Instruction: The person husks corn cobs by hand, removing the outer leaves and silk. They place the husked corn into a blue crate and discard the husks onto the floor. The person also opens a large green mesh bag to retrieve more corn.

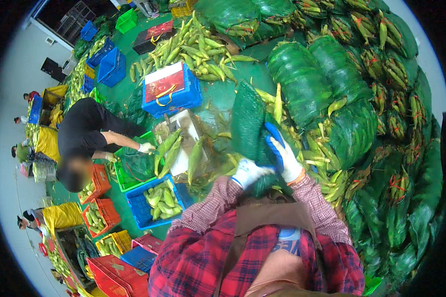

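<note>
A long green mesh bag point(248, 121) stretches away in front of me, its lower end bunched near my chest. My left hand point(252, 173), in a white glove, is closed on this lower part. On the bag's right side is my right hand point(284, 154), in a white glove with blue fingers and palm. Its fingers point away from me, stretched out along the mesh. Ears of corn in husk point(278, 104) lie just beyond it. Left of the bag, a low stand with a white top point(186, 136) has several unhusked corn ears point(195, 161) on and against it.
At left a co-worker point(91, 131) bends over a green crate point(126, 184). A blue crate of corn point(139, 205) stands nearer me. Filled green mesh sacks point(302, 81) are piled at right. Ahead are a corn heap point(193, 47) and a blue crate point(188, 94) with a red-and-white box.
</note>
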Demonstrator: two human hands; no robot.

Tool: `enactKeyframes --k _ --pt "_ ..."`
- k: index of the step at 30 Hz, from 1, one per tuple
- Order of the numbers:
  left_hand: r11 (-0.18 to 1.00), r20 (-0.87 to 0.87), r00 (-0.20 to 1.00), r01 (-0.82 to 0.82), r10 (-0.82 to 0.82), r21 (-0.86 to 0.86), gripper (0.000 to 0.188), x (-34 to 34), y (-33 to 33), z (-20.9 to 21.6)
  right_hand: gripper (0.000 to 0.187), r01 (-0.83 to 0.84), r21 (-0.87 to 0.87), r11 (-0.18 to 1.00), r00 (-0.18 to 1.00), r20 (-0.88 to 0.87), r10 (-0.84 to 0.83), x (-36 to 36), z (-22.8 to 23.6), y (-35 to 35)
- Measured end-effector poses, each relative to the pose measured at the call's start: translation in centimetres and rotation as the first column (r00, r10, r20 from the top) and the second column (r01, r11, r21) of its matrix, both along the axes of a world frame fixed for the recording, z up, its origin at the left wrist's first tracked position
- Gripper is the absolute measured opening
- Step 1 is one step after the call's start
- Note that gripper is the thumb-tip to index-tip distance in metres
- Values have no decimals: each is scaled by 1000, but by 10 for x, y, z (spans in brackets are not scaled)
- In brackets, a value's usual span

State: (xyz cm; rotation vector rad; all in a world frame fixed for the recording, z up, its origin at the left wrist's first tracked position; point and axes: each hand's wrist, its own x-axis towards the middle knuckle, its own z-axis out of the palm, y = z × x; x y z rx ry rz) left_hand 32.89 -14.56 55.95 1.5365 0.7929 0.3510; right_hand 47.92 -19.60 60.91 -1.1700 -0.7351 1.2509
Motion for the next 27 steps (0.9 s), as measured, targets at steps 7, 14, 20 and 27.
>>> enactKeyframes --k 7,14,20,27 --pt "679 -254 917 -24 307 734 49 -89 194 -56 62 -185 -169 968 979 -113 167 16 -41 -27" --pt "593 -608 -17 248 793 766 65 -241 485 142 45 246 -383 890 968 150 -203 47 -115 -134" --pt "340 -399 304 231 865 912 64 -239 548 112 37 462 -572 678 861 106 -498 33 -143 -213" --pt "712 -731 681 491 45 502 47 -66 351 -241 36 378 -172 909 330 943 41 12 -229 -276"
